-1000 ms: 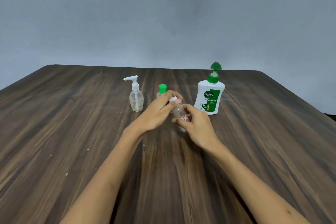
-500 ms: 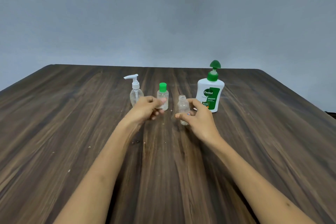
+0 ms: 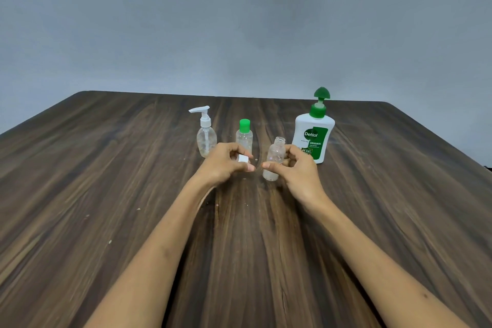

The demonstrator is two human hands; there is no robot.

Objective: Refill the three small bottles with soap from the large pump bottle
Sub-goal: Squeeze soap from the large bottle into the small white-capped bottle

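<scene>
My left hand [image 3: 226, 161] pinches the cap [image 3: 243, 159]; right hand [image 3: 298, 168] grips the open bottle [image 3: 275, 157]. Keep it upright under the pump [image 3: 321, 94].

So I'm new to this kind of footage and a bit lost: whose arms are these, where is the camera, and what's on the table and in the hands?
No machine here: these are a person's two bare arms, filmed by a wide-angle camera worn on their head, looking forward and down. There is just this one view.

On the dark wooden table stand a clear bottle with a white pump, a clear bottle with a green cap, and a large white Dettol pump bottle with a green pump.

The right hand holds a small clear bottle upright; its neck is open, with no cap on. The left hand pinches a small white cap, probably that bottle's.

Judging by the open neck, the bottle is ready for refilling.
</scene>
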